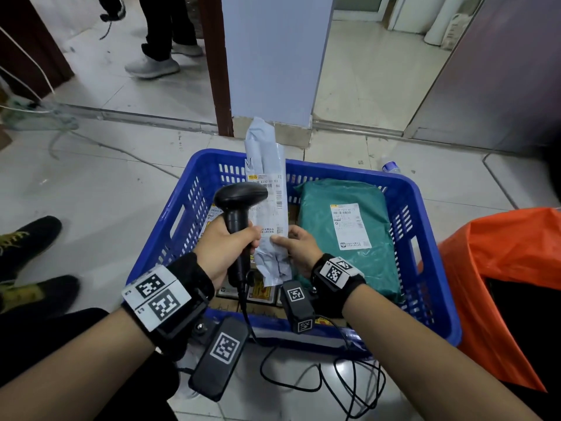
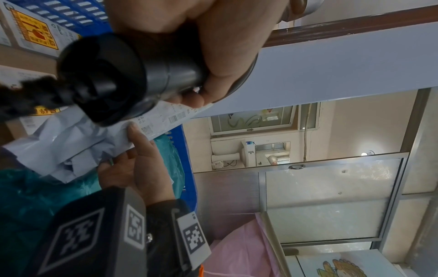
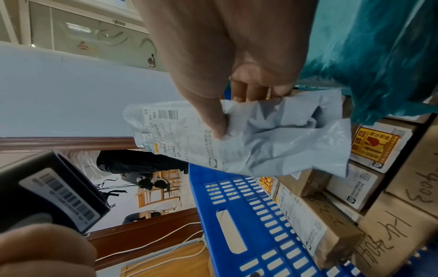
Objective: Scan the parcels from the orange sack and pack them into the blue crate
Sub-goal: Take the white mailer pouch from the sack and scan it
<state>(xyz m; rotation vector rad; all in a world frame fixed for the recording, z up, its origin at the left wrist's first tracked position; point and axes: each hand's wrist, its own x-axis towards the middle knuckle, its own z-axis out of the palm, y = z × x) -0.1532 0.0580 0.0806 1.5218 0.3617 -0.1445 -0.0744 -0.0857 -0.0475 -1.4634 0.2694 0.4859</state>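
My left hand (image 1: pixel 226 243) grips the handle of a black barcode scanner (image 1: pixel 239 197), whose head points at the label of a long grey poly-bag parcel (image 1: pixel 266 183). That parcel stands upright over the blue crate (image 1: pixel 194 192), pinched near its lower end by my right hand (image 1: pixel 296 243). In the right wrist view my thumb presses on the grey parcel (image 3: pixel 272 135) beside its barcode label. A teal poly-bag parcel (image 1: pixel 346 226) lies inside the crate on the right, over several cardboard boxes (image 3: pixel 331 230). The orange sack (image 1: pixel 501 268) stands open to the right of the crate.
The scanner's black cable (image 1: pixel 334 381) loops on the tiled floor in front of the crate. Someone's dark shoes (image 1: pixel 30 238) are at the left, and another person's legs and grey shoes (image 1: pixel 151 66) stand farther back. A pale blue pillar (image 1: pixel 273 56) rises behind the crate.
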